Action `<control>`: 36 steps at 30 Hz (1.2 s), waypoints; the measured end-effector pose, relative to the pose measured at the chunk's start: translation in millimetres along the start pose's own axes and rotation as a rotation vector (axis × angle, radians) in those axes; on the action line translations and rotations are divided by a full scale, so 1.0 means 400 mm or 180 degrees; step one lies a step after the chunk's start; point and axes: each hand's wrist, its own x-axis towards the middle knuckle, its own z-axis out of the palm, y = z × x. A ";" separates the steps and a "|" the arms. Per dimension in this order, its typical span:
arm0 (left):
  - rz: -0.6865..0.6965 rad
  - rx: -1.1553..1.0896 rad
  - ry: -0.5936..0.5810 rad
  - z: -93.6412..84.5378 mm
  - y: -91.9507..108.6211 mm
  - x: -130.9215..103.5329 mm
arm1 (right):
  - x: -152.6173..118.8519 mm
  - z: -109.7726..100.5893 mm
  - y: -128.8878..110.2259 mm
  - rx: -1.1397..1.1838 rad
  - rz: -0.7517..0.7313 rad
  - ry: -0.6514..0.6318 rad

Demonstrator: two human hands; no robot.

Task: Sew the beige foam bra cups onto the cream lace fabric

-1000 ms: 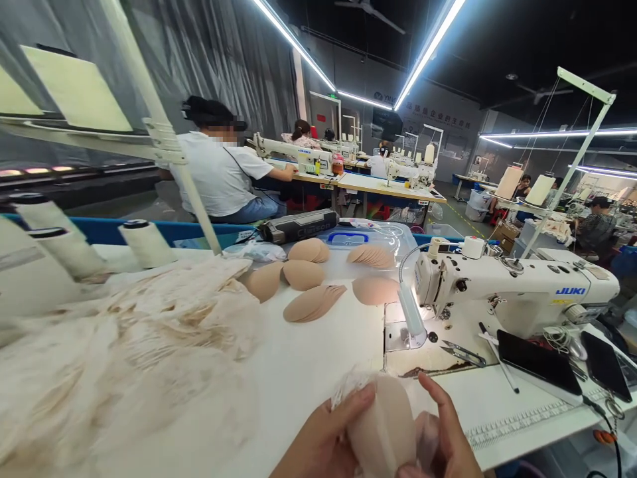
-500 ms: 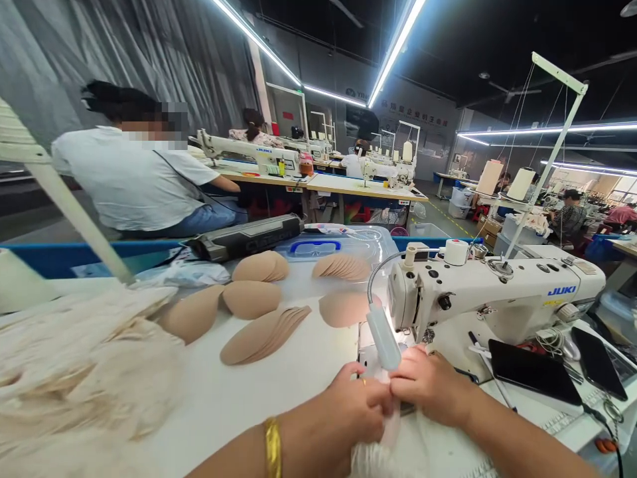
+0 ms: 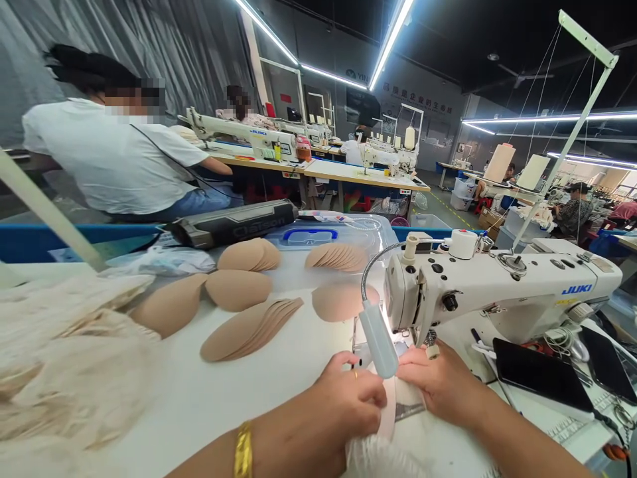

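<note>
Beige fabric (image 3: 387,413) lies by JUKI sewing mach. (image 3: 490,292), near its L end; L hand (image 3: 354,399) half-curled on it, R hand (image 3: 442,384) nearly flat; actual grip hidden, can't tell. Best feed it slow w/ edges even, no tugging.

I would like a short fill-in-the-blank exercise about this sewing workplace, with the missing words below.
1. The gold bracelet is worn on the ____ wrist.
2. The sewing machine nearest the right hand bears the name ____.
3. The handle of the transparent box is ____.

Missing words: left; JUKI; blue.
</note>
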 end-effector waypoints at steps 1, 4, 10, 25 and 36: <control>-0.0006 -0.0006 -0.0002 0.002 -0.001 0.000 | 0.001 -0.001 -0.001 0.0053 0.0055 -0.0010; -0.0025 0.0019 -0.0020 0.007 -0.004 0.004 | 0.005 -0.007 -0.004 0.0208 0.0172 -0.0040; -0.0046 0.0109 -0.0042 0.002 0.006 0.013 | 0.007 -0.012 -0.009 0.0309 0.0206 -0.0108; 0.0080 0.0415 0.0221 -0.004 -0.017 0.013 | -0.007 -0.007 0.003 0.0131 0.0100 -0.0107; 0.0429 0.0830 0.0401 -0.004 -0.034 0.035 | -0.005 -0.037 -0.030 0.0360 -0.0369 0.0044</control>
